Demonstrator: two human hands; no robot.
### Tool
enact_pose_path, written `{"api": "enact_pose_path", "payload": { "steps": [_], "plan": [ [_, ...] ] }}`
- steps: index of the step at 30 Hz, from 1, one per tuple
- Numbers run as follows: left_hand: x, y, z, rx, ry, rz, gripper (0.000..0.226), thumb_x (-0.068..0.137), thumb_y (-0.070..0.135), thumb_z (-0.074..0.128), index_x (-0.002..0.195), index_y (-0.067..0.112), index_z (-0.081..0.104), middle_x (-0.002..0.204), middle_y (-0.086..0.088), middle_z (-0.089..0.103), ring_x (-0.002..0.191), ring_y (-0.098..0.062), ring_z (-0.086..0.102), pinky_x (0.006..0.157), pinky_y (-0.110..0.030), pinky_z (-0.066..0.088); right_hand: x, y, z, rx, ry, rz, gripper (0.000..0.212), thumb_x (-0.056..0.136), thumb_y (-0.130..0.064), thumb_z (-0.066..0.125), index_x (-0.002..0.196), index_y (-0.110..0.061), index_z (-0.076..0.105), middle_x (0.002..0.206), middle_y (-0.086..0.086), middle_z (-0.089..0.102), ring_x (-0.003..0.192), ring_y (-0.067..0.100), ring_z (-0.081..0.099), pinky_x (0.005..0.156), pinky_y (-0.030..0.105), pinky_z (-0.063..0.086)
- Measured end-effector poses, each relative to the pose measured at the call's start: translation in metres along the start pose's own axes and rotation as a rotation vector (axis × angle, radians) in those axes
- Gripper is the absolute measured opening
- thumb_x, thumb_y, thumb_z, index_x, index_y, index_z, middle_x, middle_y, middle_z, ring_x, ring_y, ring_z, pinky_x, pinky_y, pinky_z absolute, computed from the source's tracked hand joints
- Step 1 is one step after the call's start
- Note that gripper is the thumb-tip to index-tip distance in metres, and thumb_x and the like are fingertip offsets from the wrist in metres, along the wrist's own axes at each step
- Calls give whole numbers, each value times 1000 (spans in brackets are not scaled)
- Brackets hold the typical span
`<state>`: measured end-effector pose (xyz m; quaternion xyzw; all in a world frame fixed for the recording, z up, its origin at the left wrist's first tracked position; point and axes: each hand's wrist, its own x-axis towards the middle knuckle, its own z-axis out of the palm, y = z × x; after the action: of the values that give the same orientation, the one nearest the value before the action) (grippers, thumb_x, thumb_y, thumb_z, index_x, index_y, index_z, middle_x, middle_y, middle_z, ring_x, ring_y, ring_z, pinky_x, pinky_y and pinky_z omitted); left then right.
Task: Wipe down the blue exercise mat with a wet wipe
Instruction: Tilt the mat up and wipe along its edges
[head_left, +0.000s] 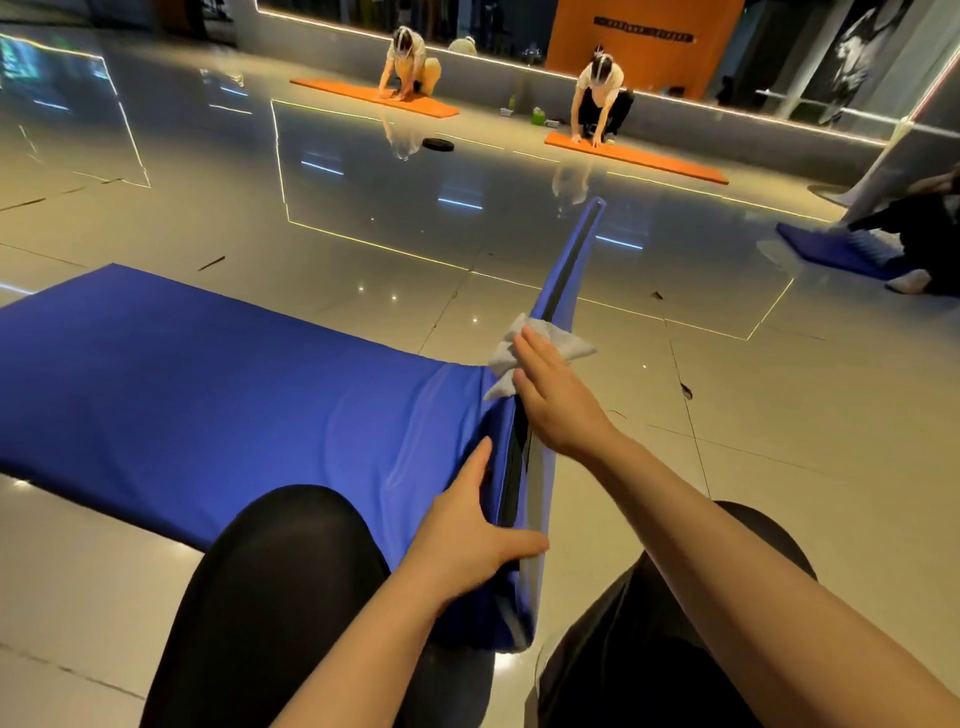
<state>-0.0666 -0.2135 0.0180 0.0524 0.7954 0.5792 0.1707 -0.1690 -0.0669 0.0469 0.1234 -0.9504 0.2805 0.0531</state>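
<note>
A: Blue exercise mat (208, 395) — where does it sit in the frame?

B: It fills the left and centre. Most of it lies flat on the glossy tiled floor (753, 415), while its right edge is lifted and stands on its side, running from the bottom centre up toward the upper middle as a thin ridge with a dark seam along it.

A: Nearest the camera?

B: Two knees in dark leggings (280, 587) at the bottom, one on each side of the raised edge. Just above them the left hand (475, 540) grips that edge, fingers laid on the blue face and the thumb hooked over the ridge to the right side.

A: And the other hand?

B: The right hand (556, 400) is further up the ridge, near the centre of the frame. Its fingers are straight, pressing a crumpled white wet wipe (550, 345) against the top of the raised edge. The wipe sticks out on both sides of the fingertips.

A: Further back?

B: At the right edge, a seated person beside another blue mat (836, 254). At the top, two kneeling people lean with their hands on orange mats (639, 156), one upper centre, one upper right. A dark disc (438, 144) lies on the floor between them, and a mirrored wall runs behind.
</note>
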Motion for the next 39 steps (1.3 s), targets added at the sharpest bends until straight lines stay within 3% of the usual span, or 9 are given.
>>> {"api": "enact_pose_path", "payload": {
  "steps": [3, 5, 9, 14, 19, 26, 30, 33, 39],
  "plan": [
    [-6, -9, 1, 173, 163, 16, 44, 77, 28, 77, 116, 32, 57, 106, 16, 64, 101, -10, 60, 79, -23, 50, 20, 11, -5, 39, 50, 104, 43, 106, -14, 30, 148, -4, 31, 158, 12, 25, 144, 23, 25, 110, 23, 19],
    [-2, -13, -2, 126, 297, 46, 24, 80, 25, 75, 101, 27, 63, 89, 13, 67, 88, -9, 63, 67, -17, 47, 25, 13, -8, 46, 58, 136, 40, 107, -14, 30, 144, 0, 36, 154, 16, 32, 139, 25, 30, 106, 21, 21],
    [10, -16, -11, -195, 405, 47, 32, 78, 15, 79, 101, 31, 63, 90, 14, 72, 88, -2, 66, 76, -19, 51, -2, -3, 3, 115, 35, 12, 45, 106, -14, 36, 150, -11, 32, 158, -1, 26, 145, 10, 19, 113, 16, 12],
    [21, -23, -18, -463, 426, -5, 32, 77, -1, 77, 99, 20, 65, 93, -4, 75, 86, -16, 69, 77, -31, 54, -56, -21, 35, 157, -67, -210, 46, 103, -25, 36, 149, -21, 36, 150, -23, 23, 144, -6, 8, 111, 4, 6],
    [22, -16, -32, -420, 343, 56, 34, 76, 3, 78, 103, 20, 66, 86, 2, 76, 87, -13, 71, 83, -32, 55, -18, 4, 9, -5, -20, -251, 48, 103, -31, 34, 150, -22, 37, 153, -20, 24, 143, -5, 14, 113, 8, 13],
    [22, -7, -44, -541, 319, 120, 35, 78, -3, 74, 106, 16, 66, 88, 3, 76, 86, -11, 72, 73, -19, 56, 39, 29, -14, -78, 72, -60, 53, 104, -11, 36, 154, -24, 23, 163, -7, 14, 149, 8, 7, 120, 35, 15],
    [29, -7, -49, -619, 378, 100, 30, 80, -2, 72, 101, 17, 66, 82, 4, 76, 79, -7, 72, 69, -18, 55, 16, 8, 19, 21, 45, -258, 72, 86, 11, 42, 149, -24, 39, 159, -10, 25, 149, 5, 10, 118, 23, 16],
    [32, -8, -54, -706, 401, 73, 28, 80, -2, 71, 103, 13, 66, 83, -1, 76, 80, -11, 72, 68, -20, 57, -13, -17, 43, 89, 17, -402, 58, 88, -4, 37, 144, -20, 46, 153, -11, 33, 147, 4, 17, 114, 11, 14],
    [28, -2, -52, -689, 467, 108, 32, 75, 0, 75, 102, 14, 67, 79, -1, 76, 75, -9, 71, 74, -21, 58, 27, 11, 15, -51, 61, -432, 83, 67, 13, 37, 143, -19, 49, 153, -5, 37, 145, 9, 25, 115, 22, 25]
  ]
}}
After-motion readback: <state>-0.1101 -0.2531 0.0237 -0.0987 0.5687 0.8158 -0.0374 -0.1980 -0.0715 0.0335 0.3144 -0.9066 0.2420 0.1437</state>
